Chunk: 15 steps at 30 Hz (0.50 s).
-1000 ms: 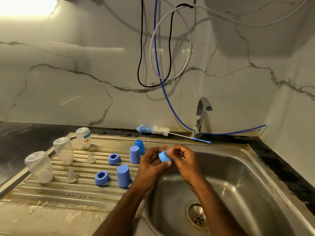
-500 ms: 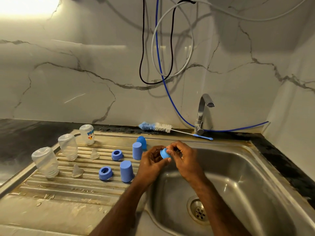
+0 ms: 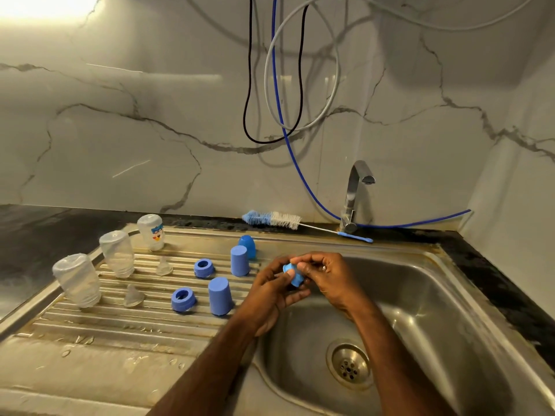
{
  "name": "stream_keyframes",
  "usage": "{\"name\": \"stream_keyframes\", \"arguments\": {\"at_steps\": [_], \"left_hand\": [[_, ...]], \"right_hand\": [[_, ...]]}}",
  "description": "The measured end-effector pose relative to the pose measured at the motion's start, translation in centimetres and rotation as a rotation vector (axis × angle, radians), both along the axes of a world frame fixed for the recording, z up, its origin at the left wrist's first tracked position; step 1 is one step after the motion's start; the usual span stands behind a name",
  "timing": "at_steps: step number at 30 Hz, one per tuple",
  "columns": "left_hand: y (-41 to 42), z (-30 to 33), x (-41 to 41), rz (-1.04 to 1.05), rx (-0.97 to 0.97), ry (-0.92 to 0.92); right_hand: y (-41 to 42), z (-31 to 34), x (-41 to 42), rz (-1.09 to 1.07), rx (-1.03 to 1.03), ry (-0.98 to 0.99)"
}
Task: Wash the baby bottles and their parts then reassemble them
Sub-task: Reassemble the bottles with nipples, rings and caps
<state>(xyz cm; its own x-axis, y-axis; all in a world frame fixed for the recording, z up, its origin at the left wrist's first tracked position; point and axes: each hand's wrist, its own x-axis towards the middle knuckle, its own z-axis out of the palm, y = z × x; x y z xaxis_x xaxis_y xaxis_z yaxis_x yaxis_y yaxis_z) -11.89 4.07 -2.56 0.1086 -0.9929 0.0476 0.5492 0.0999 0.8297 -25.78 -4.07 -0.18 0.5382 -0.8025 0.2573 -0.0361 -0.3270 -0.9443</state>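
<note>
Both hands, left hand (image 3: 270, 288) and right hand (image 3: 326, 276), pinch blue collar ring (image 3: 292, 274) (grips tight) above sink (image 3: 450, 310).

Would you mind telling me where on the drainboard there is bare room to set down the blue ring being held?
The front of the drainboard, nearer than the closest bottle, blue ring and blue cap, is bare apart from water drops. The ridged middle and back are crowded with bottles, nipples, rings and caps. Both the left hand and right hand hold the ring.
</note>
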Motion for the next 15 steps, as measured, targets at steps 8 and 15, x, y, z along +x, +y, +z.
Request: {"name": "stream_keyframes", "arguments": {"at_steps": [8,15], "left_hand": [[-0.19,0.44,-0.30,0.033,0.033,0.028],[-0.01,0.78,0.03,-0.011,0.049,0.249]], "right_hand": [[-0.28,0.31,-0.93,-0.011,-0.066,0.047],[-0.09,-0.04,-0.33,0.050,-0.143,-0.062]]}}
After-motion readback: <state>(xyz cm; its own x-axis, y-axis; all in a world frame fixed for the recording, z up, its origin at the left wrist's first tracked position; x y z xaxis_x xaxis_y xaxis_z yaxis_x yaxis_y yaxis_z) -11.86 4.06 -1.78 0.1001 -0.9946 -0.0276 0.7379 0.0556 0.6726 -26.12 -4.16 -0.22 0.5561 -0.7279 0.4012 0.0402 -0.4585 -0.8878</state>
